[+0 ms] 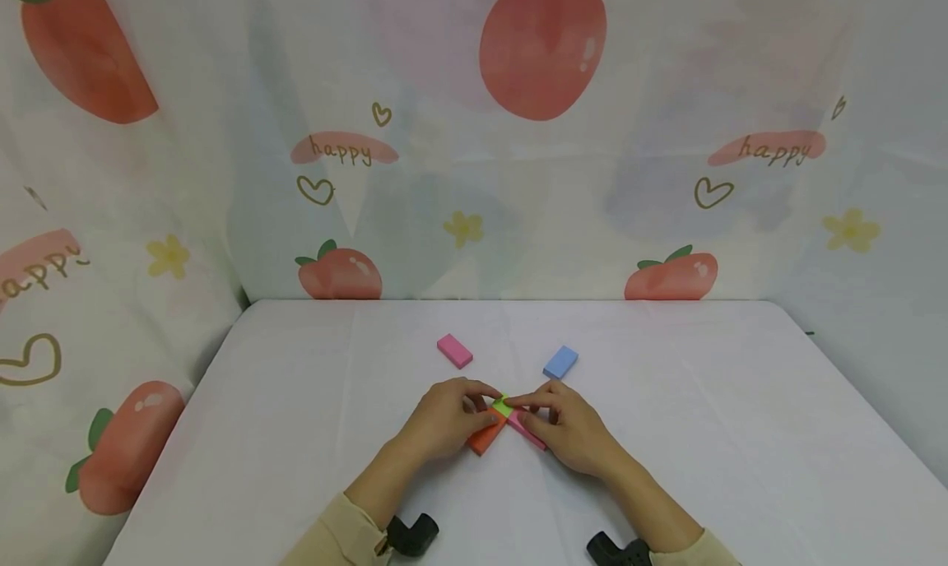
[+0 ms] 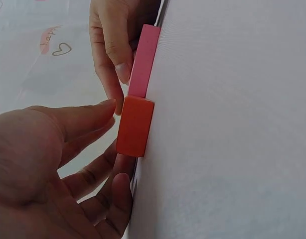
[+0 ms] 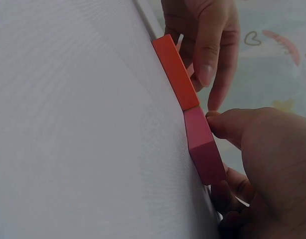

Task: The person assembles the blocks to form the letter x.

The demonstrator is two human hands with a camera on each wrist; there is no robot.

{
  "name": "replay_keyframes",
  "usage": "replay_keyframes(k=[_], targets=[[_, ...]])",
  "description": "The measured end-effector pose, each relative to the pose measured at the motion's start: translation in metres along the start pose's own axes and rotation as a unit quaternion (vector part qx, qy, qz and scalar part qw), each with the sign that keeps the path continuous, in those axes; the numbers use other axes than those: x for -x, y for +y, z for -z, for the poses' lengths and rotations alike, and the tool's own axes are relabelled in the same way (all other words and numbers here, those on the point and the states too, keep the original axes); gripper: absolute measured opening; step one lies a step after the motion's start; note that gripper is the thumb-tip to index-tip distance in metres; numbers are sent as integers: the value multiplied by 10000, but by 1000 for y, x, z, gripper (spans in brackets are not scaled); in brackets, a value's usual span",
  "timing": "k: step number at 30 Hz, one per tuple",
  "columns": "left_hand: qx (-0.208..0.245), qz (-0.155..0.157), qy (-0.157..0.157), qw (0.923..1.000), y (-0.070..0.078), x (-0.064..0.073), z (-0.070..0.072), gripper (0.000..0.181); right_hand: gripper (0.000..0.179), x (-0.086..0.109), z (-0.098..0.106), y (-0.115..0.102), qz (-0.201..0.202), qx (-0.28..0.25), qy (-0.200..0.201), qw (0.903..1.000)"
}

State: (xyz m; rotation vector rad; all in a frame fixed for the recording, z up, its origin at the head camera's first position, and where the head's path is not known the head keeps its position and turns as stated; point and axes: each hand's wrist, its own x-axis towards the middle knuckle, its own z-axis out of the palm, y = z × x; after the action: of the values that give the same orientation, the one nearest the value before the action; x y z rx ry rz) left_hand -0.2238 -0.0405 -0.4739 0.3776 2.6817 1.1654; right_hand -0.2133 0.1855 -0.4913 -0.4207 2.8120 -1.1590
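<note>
Three small blocks sit together on the white table in a V shape: an orange block (image 1: 485, 441), a pink block (image 1: 528, 431) and a lime-green block (image 1: 503, 405) at the far point. My left hand (image 1: 447, 415) pinches the orange block, its thumb on the near side and its index fingertip reaching the green one. From the other side my right hand (image 1: 572, 428) grips the pink block, with its index fingertip on the green block. In the left wrist view the orange block (image 2: 135, 127) meets the pink block (image 2: 144, 60) at one end; the green block is hidden there.
Farther back lie a second pink block (image 1: 455, 350), at left, and a blue block (image 1: 560, 362), at right. The white tabletop (image 1: 666, 368) ends at a printed cloth backdrop (image 1: 459, 163). Black wrist devices (image 1: 413, 535) stick out near both sleeves.
</note>
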Motion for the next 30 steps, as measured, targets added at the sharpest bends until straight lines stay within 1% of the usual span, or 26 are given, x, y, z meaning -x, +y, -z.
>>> replay_keyframes(k=[4, 8, 20, 25, 30], targets=[[109, -18, -10, 9999, -2, 0, 0, 26, 29, 0, 0, 1, 14, -16, -3, 10000], [120, -43, -9, 9999, -4, 0, 0, 25, 28, -1, -1, 2, 55, 5, 35, 10000], [35, -128, 12, 9999, -7, -4, -3, 25, 27, 0, 2, -1, 140, 15, 63, 9999], [28, -59, 19, 10000, -7, -5, -3, 24, 27, -1, 2, 0, 110, 7, 60, 9999], [26, -11, 9, 10000, -7, -5, -4, 24, 24, 0, 1, 0, 78, -145, 49, 9999]])
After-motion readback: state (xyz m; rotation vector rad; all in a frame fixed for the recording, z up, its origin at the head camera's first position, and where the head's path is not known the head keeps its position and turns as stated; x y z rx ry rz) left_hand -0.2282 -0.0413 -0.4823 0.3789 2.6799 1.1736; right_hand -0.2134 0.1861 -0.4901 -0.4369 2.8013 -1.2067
